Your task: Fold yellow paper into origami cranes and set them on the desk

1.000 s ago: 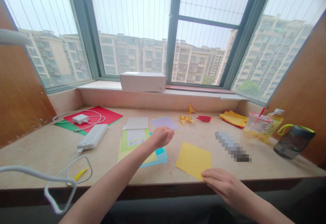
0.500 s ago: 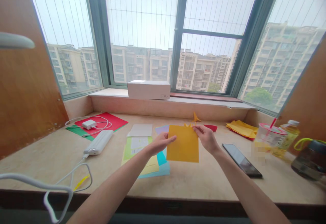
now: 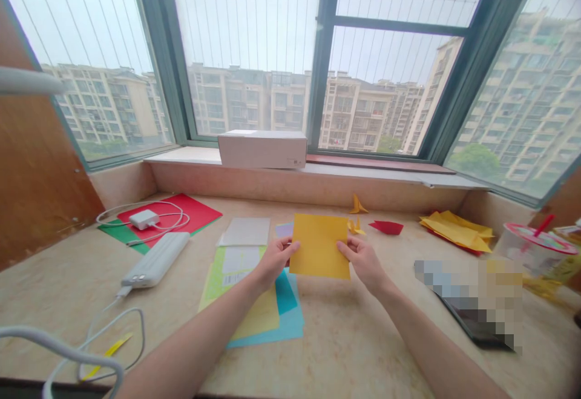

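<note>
A square yellow-orange paper point(image 3: 319, 246) is held up above the table, flat and facing me. My left hand point(image 3: 276, 261) pinches its left edge, thumb on the front. My right hand point(image 3: 362, 260) grips the right edge in the same way, fingers behind the sheet. Behind the paper's right side stand small folded yellow pieces point(image 3: 357, 204), and a red folded piece point(image 3: 386, 227) lies to their right. Left of the paper, partly under my left forearm, are green, yellow and blue sheets point(image 3: 288, 320) with a white pad point(image 3: 247, 231) at their top.
A white power bank point(image 3: 157, 260), a charger point(image 3: 144, 219) with cables, and red and green sheets point(image 3: 193, 212) lie at left. On the right are yellow papers point(image 3: 456, 229), a partly blurred phone point(image 3: 472, 323) and a cup point(image 3: 529, 249). A white box point(image 3: 263, 149) sits on the sill.
My right hand has moved from the paper's top right corner down to its right edge. My left hand still holds the left edge. The view has shifted closer to the table.
</note>
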The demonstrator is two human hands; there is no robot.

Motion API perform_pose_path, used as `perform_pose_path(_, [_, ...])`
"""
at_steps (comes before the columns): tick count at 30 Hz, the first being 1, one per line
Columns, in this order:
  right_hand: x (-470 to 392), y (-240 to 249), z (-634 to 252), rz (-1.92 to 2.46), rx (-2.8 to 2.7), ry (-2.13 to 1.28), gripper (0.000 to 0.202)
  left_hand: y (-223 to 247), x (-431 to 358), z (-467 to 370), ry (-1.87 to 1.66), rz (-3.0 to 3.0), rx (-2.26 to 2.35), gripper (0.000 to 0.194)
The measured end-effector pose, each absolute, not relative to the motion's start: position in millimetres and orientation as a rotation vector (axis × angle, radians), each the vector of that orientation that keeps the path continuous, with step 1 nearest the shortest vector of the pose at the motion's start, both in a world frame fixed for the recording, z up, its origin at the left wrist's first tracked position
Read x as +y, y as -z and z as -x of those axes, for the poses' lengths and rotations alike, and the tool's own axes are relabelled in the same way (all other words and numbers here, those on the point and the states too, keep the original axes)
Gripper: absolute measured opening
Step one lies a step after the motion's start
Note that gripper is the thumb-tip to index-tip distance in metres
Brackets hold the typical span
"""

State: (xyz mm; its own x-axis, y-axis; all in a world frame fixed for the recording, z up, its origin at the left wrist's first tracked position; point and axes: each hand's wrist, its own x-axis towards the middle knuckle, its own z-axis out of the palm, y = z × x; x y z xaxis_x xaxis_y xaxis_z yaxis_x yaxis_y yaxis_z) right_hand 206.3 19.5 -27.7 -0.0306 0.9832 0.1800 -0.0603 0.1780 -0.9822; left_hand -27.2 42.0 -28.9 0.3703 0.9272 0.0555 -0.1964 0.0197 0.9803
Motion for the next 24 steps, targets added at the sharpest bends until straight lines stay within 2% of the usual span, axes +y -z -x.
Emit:
perform_pose_path(5, [20, 28, -207, 1.031, -1.213, -1.111, 0.047, 28, 36, 23, -0.999, -1.208, 0.782, 0.049])
perform_pose_path(8, [19, 29, -205, 0.968, -1.204, -1.181, 0.050, 25, 34, 20, -1.044, -1.225, 0.845, 0.044])
perform_pose_path(14, [21, 30, -207, 0.942, -1.135, -1.125, 0.047, 17, 33, 22, -1.019, -1.269, 0.876, 0.049])
perform_pose_path(18, [23, 27, -211, 0.944, -1.084, -1.064, 0.046, 18, 33, 23, -0.907, -1.341, 0.840, 0.045])
perform_pose_path(24, [26, 26, -215, 0.999, -1.187, -0.936, 0.032, 19, 34, 19, -0.939, -1.413, 0.936, 0.042])
